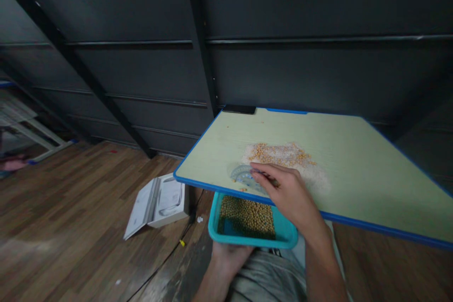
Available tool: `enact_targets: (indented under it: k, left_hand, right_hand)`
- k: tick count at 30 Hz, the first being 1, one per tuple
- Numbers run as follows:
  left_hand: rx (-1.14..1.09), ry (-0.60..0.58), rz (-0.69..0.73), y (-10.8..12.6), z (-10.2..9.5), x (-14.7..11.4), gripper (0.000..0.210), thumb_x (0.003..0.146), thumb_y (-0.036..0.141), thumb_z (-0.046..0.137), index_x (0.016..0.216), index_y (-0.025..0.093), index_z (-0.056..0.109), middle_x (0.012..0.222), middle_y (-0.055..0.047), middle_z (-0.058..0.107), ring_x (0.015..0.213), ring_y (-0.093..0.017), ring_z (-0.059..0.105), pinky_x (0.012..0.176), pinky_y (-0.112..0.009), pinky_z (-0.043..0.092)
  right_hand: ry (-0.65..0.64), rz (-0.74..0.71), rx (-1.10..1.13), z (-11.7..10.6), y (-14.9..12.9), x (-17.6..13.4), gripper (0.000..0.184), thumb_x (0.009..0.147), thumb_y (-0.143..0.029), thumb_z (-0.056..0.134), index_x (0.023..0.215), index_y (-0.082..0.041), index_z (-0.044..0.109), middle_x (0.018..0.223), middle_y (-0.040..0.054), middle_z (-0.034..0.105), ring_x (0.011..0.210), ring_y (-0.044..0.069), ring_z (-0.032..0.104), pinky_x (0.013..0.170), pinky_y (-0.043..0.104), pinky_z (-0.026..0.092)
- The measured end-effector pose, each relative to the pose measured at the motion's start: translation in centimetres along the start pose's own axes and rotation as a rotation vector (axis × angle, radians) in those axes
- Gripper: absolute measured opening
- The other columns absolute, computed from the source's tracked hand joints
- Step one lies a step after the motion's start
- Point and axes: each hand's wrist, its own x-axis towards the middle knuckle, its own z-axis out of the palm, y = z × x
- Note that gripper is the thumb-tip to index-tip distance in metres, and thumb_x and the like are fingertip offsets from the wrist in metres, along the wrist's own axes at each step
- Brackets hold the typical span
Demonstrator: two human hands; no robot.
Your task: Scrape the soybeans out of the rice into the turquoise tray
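My right hand (279,186) pinches a clear plastic protractor (242,172), held near the front edge of the pale tabletop (347,151). A few yellow beans (243,189) lie by the protractor. Just beyond, more yellow beans (262,153) lie mixed with a heap of fine white grains (314,177). Below the table edge, my left hand (231,255) supports a turquoise plastic basket (286,232) from underneath; its fingers are mostly hidden by the basket. Round yellow-brown beans (253,214) cover much of the basket's bottom.
A black phone-like slab (239,109) lies at the table's far left corner, against the dark panelled wall (148,71). On the wooden floor (71,207) are an open white box (170,200) and a black cable (166,260). A white metal frame (33,125) stands far left.
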Motion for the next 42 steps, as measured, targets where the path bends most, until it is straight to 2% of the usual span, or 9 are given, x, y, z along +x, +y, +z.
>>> enact_targets:
  k: [5,10,13,16,20,26,33,39,42]
  left_hand:
    - [-0.038,0.073,0.016,0.2,-0.4,0.1,0.046,0.096,0.039,0.04,0.136,0.023,0.057,0.13,-0.012,0.071,0.129,-0.033,0.058,0.116,-0.063,0.03]
    - [-0.028,0.08,-0.007,-0.4,-0.2,0.0,0.043,0.096,0.033,0.04,0.134,0.027,0.058,0.133,-0.008,0.069,0.132,-0.031,0.056,0.117,-0.059,0.031]
    - [-0.04,0.068,-0.077,-1.8,-0.1,-0.1,0.044,0.095,0.039,0.042,0.135,0.03,0.057,0.138,-0.005,0.066,0.133,-0.029,0.054,0.119,-0.054,0.031]
    - [-0.047,0.046,-0.13,-3.9,-0.2,-0.1,0.047,0.093,0.043,0.046,0.137,0.029,0.055,0.138,-0.008,0.066,0.133,-0.031,0.055,0.117,-0.059,0.031]
    - [-0.003,0.072,-0.16,-5.7,-0.1,0.3,0.043,0.094,0.033,0.043,0.135,0.033,0.057,0.137,-0.007,0.067,0.136,-0.032,0.052,0.115,-0.063,0.034]
    - [0.006,0.081,-0.224,-4.2,0.7,0.8,0.043,0.09,0.021,0.043,0.126,0.029,0.065,0.127,-0.007,0.073,0.135,-0.03,0.053,0.114,-0.062,0.037]
    - [0.003,0.125,-0.211,-3.9,1.6,0.7,0.04,0.084,0.02,0.052,0.118,0.029,0.069,0.118,-0.006,0.077,0.131,-0.031,0.057,0.115,-0.061,0.036]
    - [0.017,0.124,-0.203,-4.0,1.2,0.8,0.038,0.084,0.019,0.051,0.117,0.025,0.07,0.103,-0.007,0.082,0.127,-0.029,0.06,0.118,-0.057,0.034]
    - [0.009,0.112,-0.213,-4.0,0.9,0.8,0.039,0.085,0.019,0.05,0.118,0.024,0.069,0.102,-0.007,0.082,0.126,-0.028,0.062,0.119,-0.055,0.033]
  right_hand:
    - [-0.044,-0.033,0.044,-0.2,-0.6,-0.4,0.025,0.095,-0.021,0.06,0.113,-0.029,0.074,0.11,-0.0004,0.077,0.101,0.019,0.072,0.092,0.036,0.055]
    - [0.006,-0.015,0.017,-2.0,-0.5,-0.9,0.022,0.095,-0.023,0.06,0.11,-0.029,0.074,0.109,0.0003,0.078,0.1,0.021,0.072,0.091,0.038,0.056]
    - [0.072,0.01,-0.035,-3.5,0.1,-1.4,0.022,0.094,-0.025,0.06,0.109,-0.03,0.075,0.108,0.0,0.078,0.099,0.022,0.073,0.09,0.039,0.056]
    - [0.117,0.034,-0.082,-4.8,0.7,-1.9,0.02,0.094,-0.027,0.061,0.107,-0.03,0.076,0.107,0.0006,0.078,0.098,0.023,0.073,0.09,0.041,0.056]
    - [0.028,0.052,-0.056,-5.6,1.0,-2.5,0.019,0.093,-0.028,0.062,0.105,-0.03,0.077,0.105,0.0001,0.079,0.097,0.023,0.073,0.09,0.04,0.057]
    - [-0.063,0.085,-0.022,-5.6,1.3,-2.4,0.02,0.092,-0.024,0.063,0.105,-0.031,0.077,0.104,-0.0011,0.079,0.095,0.021,0.073,0.085,0.036,0.057]
    - [0.061,0.064,-0.069,-4.7,2.6,-1.5,0.02,0.094,-0.029,0.059,0.105,-0.029,0.075,0.107,0.0011,0.078,0.098,0.023,0.072,0.091,0.041,0.055]
    - [0.114,0.051,-0.087,-4.2,3.2,-1.4,0.021,0.095,-0.027,0.058,0.107,-0.029,0.075,0.11,0.0021,0.078,0.101,0.023,0.072,0.093,0.043,0.053]
    - [0.125,0.046,-0.07,-4.5,2.8,-1.6,0.02,0.094,-0.026,0.059,0.106,-0.029,0.075,0.108,0.0015,0.078,0.1,0.022,0.072,0.092,0.041,0.054]
